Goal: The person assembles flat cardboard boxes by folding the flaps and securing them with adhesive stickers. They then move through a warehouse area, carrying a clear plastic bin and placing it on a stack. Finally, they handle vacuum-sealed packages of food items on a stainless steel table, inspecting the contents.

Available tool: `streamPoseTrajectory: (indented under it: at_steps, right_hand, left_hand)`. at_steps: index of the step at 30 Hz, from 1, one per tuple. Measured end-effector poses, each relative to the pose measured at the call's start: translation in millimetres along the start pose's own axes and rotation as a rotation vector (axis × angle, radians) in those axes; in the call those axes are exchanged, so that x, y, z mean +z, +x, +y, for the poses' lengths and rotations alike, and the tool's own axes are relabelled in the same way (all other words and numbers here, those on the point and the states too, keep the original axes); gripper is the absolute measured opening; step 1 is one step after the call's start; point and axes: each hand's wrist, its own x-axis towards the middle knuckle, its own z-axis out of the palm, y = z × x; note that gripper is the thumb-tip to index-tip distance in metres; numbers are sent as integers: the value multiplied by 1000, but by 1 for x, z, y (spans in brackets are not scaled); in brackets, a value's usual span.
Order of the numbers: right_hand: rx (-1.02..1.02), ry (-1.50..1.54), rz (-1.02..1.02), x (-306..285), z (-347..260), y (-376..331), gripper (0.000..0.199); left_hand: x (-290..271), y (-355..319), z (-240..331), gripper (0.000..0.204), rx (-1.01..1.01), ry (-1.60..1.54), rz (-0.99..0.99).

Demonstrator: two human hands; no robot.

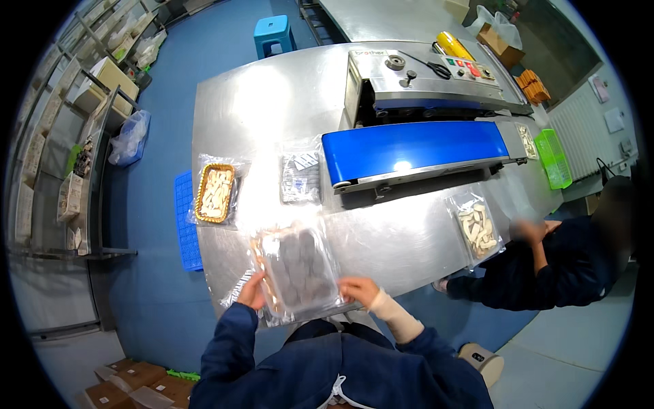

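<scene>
A large clear plastic bag (300,269) with flat dark pieces showing through it lies at the near edge of the steel table. My left hand (252,292) grips its left edge, with the fingers closed on the plastic. At the opposite edge, my right hand (359,290) pinches the bag near its lower right corner. Glare hides exactly what the dark pieces are. Beyond the bag, a gold-rimmed tray (215,193) of pale pieces sits in clear film on the left. A stack of clear printed bags (300,178) lies to its right.
A sealing machine (415,78) with a blue conveyor belt (419,150) takes up the table's far right. Scissors (436,68) rest on it. A bag of pale pieces (477,230) lies near a seated person (565,262) at right. Blue crate (185,221) beside the table's left edge.
</scene>
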Motion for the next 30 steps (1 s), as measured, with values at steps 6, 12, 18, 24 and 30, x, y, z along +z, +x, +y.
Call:
streamPoseTrajectory:
  at_steps: [6, 12, 18, 24, 30]
  right_hand:
    - [-174, 74, 159, -13, 31, -71, 71]
    - [-238, 712, 167, -37, 65, -98, 61]
    - [-331, 628, 412, -63, 72, -132, 48]
    - [-303, 828, 739, -33, 92, -164, 59]
    - [-197, 940, 762, -33, 80, -162, 47]
  left_hand:
    - [37, 5, -92, 44, -303, 179, -189]
    - [130, 22, -81, 45, -277, 518, -330]
    - [101, 184, 62, 45, 921, 1396, 298]
    - [159, 276, 45, 93, 585, 1776, 976]
    - [144, 300, 66, 97, 461, 1863, 809]
